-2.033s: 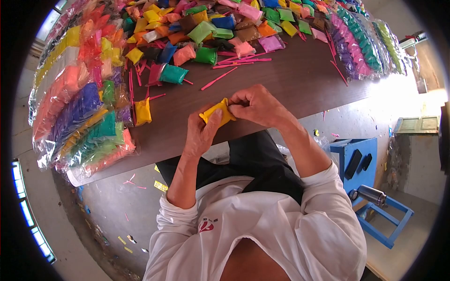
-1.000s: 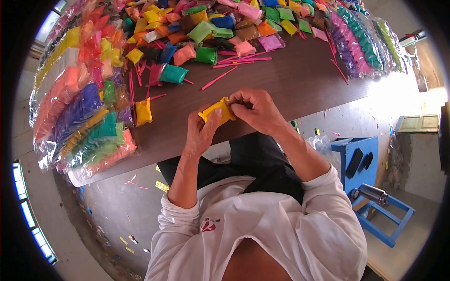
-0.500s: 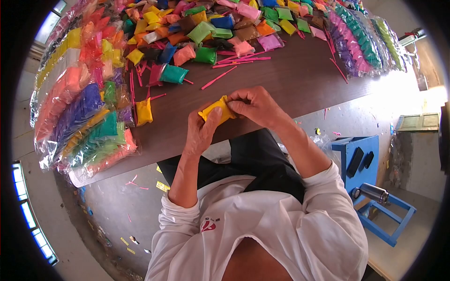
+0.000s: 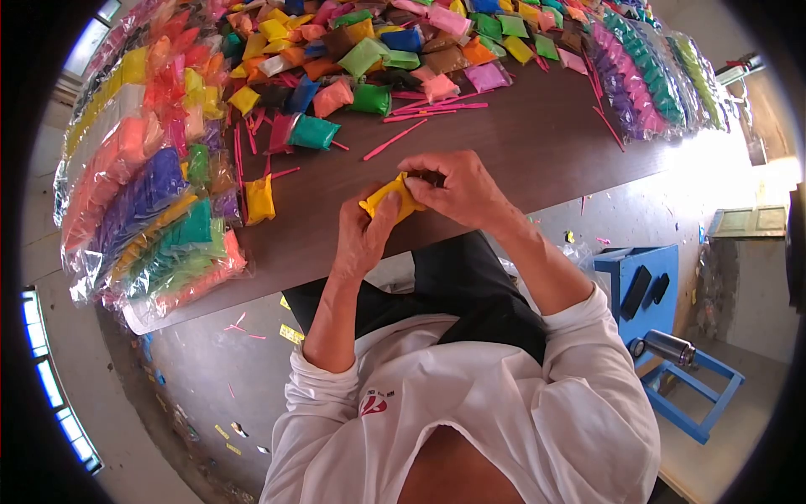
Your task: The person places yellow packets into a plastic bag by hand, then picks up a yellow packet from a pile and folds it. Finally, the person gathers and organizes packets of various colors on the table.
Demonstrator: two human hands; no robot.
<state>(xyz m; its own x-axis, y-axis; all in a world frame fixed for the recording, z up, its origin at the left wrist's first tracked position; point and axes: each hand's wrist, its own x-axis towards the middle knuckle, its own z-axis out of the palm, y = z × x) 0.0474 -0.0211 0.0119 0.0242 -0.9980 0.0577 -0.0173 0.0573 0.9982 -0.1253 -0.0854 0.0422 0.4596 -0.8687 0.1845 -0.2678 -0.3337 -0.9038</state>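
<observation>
A small yellow packet (image 4: 391,198) is held between both hands, just above the near part of the brown table (image 4: 512,151). My left hand (image 4: 367,228) wraps its lower left side, thumb lying across the front. At its upper right end, my right hand (image 4: 453,186) pinches the wrapper between thumb and fingers; its fingertips are partly hidden. Another yellow packet (image 4: 260,200) lies on the table to the left. Beyond the hands are a teal packet (image 4: 314,132) and a thin pink stick (image 4: 395,139).
Loose coloured packets (image 4: 366,59) are heaped at the back. Clear bags of packets (image 4: 143,193) line the left side, and more bags (image 4: 642,80) stand at the back right. A blue stool (image 4: 651,273) carries dark objects; a metal flask (image 4: 669,347) lies below it.
My right hand has shifted slightly at the packet's end, its fingers reaching a little farther over. The yellow packet stays in both hands, almost in the same place.
</observation>
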